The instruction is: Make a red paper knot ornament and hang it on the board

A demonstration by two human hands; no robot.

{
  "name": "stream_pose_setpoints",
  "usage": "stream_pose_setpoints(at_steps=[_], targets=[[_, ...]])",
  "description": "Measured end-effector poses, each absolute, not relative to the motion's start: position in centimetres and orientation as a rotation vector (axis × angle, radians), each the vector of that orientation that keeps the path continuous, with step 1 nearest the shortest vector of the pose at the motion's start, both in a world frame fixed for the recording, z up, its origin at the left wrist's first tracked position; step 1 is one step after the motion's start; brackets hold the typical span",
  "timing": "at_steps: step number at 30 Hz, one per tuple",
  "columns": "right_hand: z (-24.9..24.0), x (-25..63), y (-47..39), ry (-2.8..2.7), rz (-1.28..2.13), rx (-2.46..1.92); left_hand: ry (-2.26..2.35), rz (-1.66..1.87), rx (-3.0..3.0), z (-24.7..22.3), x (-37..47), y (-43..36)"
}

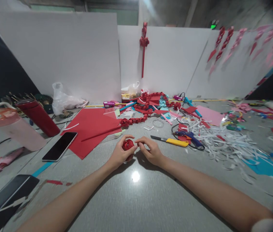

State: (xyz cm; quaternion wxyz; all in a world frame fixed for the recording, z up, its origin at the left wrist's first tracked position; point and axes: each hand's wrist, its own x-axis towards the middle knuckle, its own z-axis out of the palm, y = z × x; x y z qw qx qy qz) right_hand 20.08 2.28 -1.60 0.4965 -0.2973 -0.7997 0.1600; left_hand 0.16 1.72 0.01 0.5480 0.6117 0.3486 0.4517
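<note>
My left hand is closed around a red paper flower, held just above the grey table. Close beside it, my right hand has its thumb and fingers bent together near the flower's right edge; whether anything small sits between those fingertips is hidden. Beyond the hands, a red paper chain runs back into a heap of red pieces. A yellow utility knife lies to the right of my right hand, and a blue glue gun rests past it.
A phone, a red tumbler and a pink bottle stand or lie at left, by red paper sheets. White paper shreds cover the right side. A red paper ornament hangs on the white panel.
</note>
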Motion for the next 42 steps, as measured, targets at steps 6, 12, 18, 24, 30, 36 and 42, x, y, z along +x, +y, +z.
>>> stream_pose_setpoints(at_steps=[6,12,18,24,30,36,42], targets=[[-1.7,20.0,2.3,-1.930,0.384,-0.702,0.911,1.114,1.544,-0.1,0.1,2.1],[-1.2,20.1,2.3,-1.953,0.382,-0.619,0.851,1.023,1.509,0.0,-0.1,2.2],[-1.1,20.2,2.2,-2.038,0.393,-0.542,0.742,0.830,1.466,0.2,-0.7,2.5],[-1.6,20.3,2.2,-2.062,0.405,-0.503,0.732,0.764,1.483,0.2,-0.9,2.7],[-1.5,20.4,2.1,-2.050,0.421,-0.511,0.762,0.766,1.639,0.5,-1.0,2.9],[-1.3,20.3,1.8,-2.043,0.436,-0.494,0.782,0.743,1.722,0.3,-1.1,3.1],[-1.2,20.2,1.8,-2.040,0.440,-0.503,0.748,0.707,1.736,0.9,-1.0,3.0]])
